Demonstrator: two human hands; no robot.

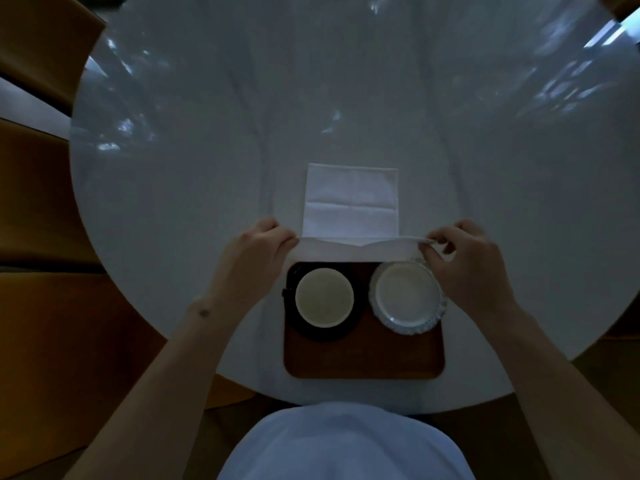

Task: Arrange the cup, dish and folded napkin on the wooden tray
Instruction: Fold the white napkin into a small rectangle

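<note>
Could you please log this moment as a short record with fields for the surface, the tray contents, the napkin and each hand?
surface: round white table
tray: wooden tray, near table edge
on tray: cup left, dish right
napkin: white napkin, mostly on the table beyond the tray
left hand: pinches near left corner
right hand: pinches near right corner

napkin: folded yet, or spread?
Partly folded. The napkin lies on the table beyond the tray, a crease across it; the left hand and right hand pinch its near edge.
</note>
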